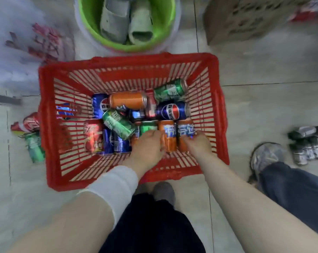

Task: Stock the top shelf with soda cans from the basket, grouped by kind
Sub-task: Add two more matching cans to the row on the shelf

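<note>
Soda cans [172, 110] lie jumbled in the bottom of a red basket [129, 60] on the tiled floor. Blue, green, orange and red kinds are mixed, most on their sides. Two orange ones sit side by side at the near right of the basket floor, touching.

Left hand [147, 146] is inside the basket, fingers curled round the left orange can [168, 137]. Right hand [198, 144] wraps the right orange can [184, 136] from its right side, fingertips near the can's far end. Both hands grip their cans. The frame is motion-blurred, so finger detail is soft. White sleeve [116, 185] covers the left wrist; the right forearm is bare.

Just left of the basket, on the floor: a red can [29, 123] and a green can [35, 147].
Far side: a green bucket [165, 31] holding pale slippers [116, 19].
Far right: a cardboard box [246, 19].
Right, well apart from the basket: a cluster of dark cans [308, 145] near another person's grey shoe [266, 156].
</note>
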Motion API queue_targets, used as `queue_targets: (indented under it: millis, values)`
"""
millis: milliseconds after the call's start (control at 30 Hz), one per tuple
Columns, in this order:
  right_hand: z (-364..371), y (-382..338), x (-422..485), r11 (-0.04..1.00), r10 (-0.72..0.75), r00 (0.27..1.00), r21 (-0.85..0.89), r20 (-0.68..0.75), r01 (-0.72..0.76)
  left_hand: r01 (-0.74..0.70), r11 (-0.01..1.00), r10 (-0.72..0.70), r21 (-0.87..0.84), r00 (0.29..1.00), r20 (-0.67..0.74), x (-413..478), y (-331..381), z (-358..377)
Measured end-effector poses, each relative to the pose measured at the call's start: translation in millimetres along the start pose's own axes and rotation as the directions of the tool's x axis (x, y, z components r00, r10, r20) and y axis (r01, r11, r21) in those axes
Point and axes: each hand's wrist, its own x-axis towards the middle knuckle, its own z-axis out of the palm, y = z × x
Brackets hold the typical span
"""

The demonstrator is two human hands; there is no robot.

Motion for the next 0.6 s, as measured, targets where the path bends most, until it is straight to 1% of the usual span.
queue_targets:
  millis: [100, 200, 300, 367, 500, 600]
  values:
    - [32.2, 20.9, 32.5, 0.999, 0.046, 0.993, -0.013, -0.107, -0.047, -0.046, 0.993, 0.048, 0.105, 0.999, -0.018, 41.0, -8.2, 18.5]
    - [48.4, 25.6, 43.4, 0.996, 0.05, 0.973, -0.056, -0.225, -0.064, -0.065, 0.981, 0.076, 0.18, 0.996, -0.054, 68.2, -14.1, 28.4]
    - [51.1, 22.4, 46.8, 0.972, 0.074, 0.971, -0.199, -0.228, -0.121, -0.051, 0.968, 0.079, 0.246, 0.991, -0.105, 83.6, -16.3, 31.3]
    - [51.8, 17.2, 46.1, 0.961, 0.102, 0.971, -0.232, -0.218, -0.153, -0.023, 0.971, 0.055, 0.238, 0.99, -0.129, 89.2, -17.8, 29.7]
    - [54.6, 12.5, 43.2, 0.974, 0.12, 0.965, -0.159, -0.235, -0.16, -0.002, 0.981, 0.022, 0.194, 0.995, -0.1, 92.9, -21.8, 22.0]
    - [53.7, 17.6, 48.4, 0.993, 0.111, 0.967, -0.013, -0.23, -0.117, -0.009, 0.989, 0.02, 0.145, 0.997, -0.079, 92.6, -23.6, 17.5]
